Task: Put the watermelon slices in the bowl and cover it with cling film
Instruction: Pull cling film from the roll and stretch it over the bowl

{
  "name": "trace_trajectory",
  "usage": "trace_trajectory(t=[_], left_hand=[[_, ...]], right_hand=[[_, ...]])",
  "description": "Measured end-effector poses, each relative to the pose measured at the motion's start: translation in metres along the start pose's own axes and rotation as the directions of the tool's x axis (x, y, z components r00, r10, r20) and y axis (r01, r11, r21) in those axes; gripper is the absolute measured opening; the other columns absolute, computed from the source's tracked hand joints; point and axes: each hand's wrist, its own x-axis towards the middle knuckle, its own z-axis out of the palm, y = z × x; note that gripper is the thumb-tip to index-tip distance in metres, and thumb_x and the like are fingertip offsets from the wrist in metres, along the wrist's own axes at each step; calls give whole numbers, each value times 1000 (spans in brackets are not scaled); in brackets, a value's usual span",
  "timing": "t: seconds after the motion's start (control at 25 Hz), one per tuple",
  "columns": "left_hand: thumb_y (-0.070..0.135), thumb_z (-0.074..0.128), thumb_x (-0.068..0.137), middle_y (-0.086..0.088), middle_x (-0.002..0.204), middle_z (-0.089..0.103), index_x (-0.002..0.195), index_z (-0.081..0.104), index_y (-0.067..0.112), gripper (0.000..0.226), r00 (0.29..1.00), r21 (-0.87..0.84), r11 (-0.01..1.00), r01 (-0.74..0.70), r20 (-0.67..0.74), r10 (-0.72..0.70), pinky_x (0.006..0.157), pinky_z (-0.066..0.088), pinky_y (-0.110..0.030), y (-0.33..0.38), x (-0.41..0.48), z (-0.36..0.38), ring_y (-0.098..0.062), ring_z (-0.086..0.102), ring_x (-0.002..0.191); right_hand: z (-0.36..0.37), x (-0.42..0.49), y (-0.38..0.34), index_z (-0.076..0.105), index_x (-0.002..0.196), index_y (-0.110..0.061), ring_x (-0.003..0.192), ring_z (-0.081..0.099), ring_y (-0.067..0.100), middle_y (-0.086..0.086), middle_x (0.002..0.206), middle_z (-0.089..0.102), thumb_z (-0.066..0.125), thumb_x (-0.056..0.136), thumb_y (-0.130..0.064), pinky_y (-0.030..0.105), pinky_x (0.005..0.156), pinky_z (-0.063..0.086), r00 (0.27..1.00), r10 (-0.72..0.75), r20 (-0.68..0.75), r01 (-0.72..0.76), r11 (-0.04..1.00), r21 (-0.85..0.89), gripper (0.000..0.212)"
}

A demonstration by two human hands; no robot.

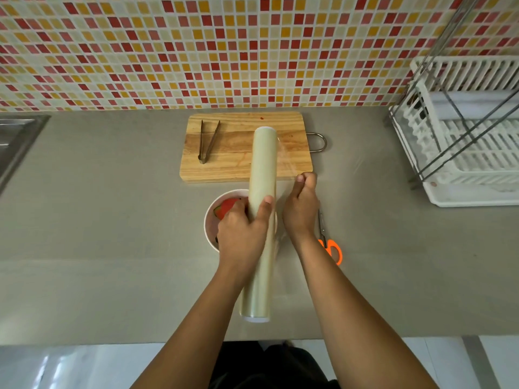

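item: film roll over bowl, both my hands busy
my left hand (pixel 241 231) wraps the roll (pixel 262 169), held above the bowl (pixel 207 223) holding watermelon (pixel 228 206); my right hand (pixel 302 211) pinches the film (pixel 288 164) edge, scissors (pixel 332 251) just beside; beyond, board (pixel 241 153) with tongs (pixel 207 141).

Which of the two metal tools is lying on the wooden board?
The tongs, on the left part of the cutting board. The orange-handled scissors lie off it, on the grey counter beside the right hand.
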Motion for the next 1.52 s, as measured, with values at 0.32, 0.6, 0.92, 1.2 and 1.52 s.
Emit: trace_trajectory(t=[0.32, 0.6, 0.92, 1.2, 1.52], left_hand=[[64, 44, 83, 2, 115, 58, 126, 50, 23, 59, 975, -202, 958, 204, 128, -180, 80, 43, -30, -6, -1, -5, -10, 56, 94], [41, 68, 76, 24, 81, 57, 93, 57, 40, 20, 990, -104, 985, 139, 51, -134, 63, 45, -22, -17, 6, -23, 6, 59, 75], [49, 39, 92, -2, 122, 53, 146, 23, 30, 60, 968, -104, 971, 215, 158, -197, 81, 52, -40, -20, 7, -34, -23, 58, 100], [54, 70, 72, 16, 91, 56, 107, 48, 25, 50, 979, -97, 974, 203, 41, -200, 58, 45, -21, -31, 10, -40, -2, 58, 81], [44, 41, 93, 1, 100, 59, 130, 36, 28, 41, 969, -115, 964, 241, 81, -233, 55, 41, -23, -42, 5, -46, -7, 56, 78]], right_hand=[[3, 8, 31, 38, 87, -16, 53, 42, 6, -10, 61, 44, 32, 100, -21, 8, 42, 27, 997, 0, 82, 2, 1000, -25, 15], [15, 10, 51, 39, 85, -15, 55, 43, 6, -9, 63, 46, 32, 99, -23, 11, 43, 29, 994, 39, 106, -37, 999, -16, 17], [21, 15, 59, 40, 85, -17, 59, 46, 4, -9, 66, 48, 33, 98, -25, 5, 45, 31, 990, 85, 114, -84, 996, -11, 17], [22, 10, 64, 42, 87, -18, 63, 47, 3, -10, 69, 50, 35, 98, -26, 3, 47, 31, 982, 117, 146, -119, 993, 3, 16], [19, 10, 59, 41, 89, -17, 60, 46, 4, -8, 67, 49, 34, 99, -27, 6, 45, 32, 985, 80, 153, -80, 997, -4, 16]])
